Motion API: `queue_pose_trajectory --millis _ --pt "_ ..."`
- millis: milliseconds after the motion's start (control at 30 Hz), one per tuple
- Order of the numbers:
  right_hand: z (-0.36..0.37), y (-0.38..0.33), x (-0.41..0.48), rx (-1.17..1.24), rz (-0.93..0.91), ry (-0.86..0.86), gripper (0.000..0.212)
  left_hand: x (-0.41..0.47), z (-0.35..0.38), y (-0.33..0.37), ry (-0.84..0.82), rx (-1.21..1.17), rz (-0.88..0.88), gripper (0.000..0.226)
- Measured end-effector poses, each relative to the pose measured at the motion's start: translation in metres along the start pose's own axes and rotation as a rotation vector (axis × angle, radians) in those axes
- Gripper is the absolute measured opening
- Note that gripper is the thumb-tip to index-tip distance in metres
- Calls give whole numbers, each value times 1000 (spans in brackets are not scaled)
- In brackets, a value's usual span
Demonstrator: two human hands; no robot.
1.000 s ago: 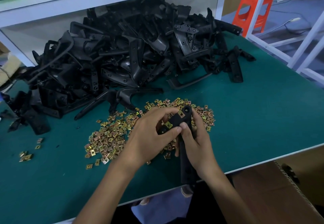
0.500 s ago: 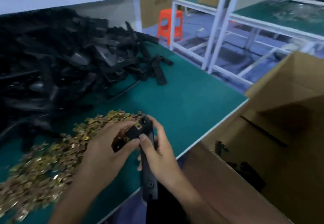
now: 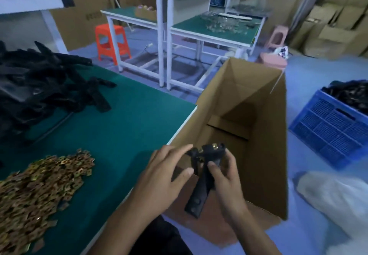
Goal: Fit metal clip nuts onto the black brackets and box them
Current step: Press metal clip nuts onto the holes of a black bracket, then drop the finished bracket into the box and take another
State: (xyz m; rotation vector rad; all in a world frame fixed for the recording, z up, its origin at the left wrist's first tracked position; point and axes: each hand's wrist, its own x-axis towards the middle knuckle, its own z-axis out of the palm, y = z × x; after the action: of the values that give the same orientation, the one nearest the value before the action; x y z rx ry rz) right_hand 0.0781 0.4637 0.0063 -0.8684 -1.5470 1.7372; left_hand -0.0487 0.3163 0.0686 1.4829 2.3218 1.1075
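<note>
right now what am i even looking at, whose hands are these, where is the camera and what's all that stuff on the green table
No machine here: these are a person's two bare hands, filmed by one wide-angle camera worn on the head, looking forward and down. The right hand grips a black bracket with a brass-coloured clip nut on its top end; the left hand touches that end with straight fingers. The bracket is over the near edge of an open cardboard box beside the green table. On the table lie a heap of loose clip nuts and a pile of black brackets. A blue crate of dark parts stands on the floor.
</note>
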Motion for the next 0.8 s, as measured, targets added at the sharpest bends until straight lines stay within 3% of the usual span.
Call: queue_pose_trajectory --millis 133,233,300,433,567,700,800 --pt "-50 -2 79 -2 141 159 44 -11 -9 -7 43 17 -10 30" --pt "-76 -4 123 -86 340 153 87 -21 -22 -14 114 16 -54 22" --pt "-84 -2 135 -221 415 180 93 -30 -31 -19 148 -2 -93 18" --pt "-65 20 130 -353 369 86 62 -60 -60 -36 237 52 -188 11" --pt "-6 27 106 -361 219 -41 20 -111 -105 -74 411 192 -415 8" --pt "65 10 65 -487 13 -271 19 -169 -156 -111 687 436 -705 12" --pt "121 -11 24 -390 -78 -496 24 -196 -186 -134 817 535 -870 19"
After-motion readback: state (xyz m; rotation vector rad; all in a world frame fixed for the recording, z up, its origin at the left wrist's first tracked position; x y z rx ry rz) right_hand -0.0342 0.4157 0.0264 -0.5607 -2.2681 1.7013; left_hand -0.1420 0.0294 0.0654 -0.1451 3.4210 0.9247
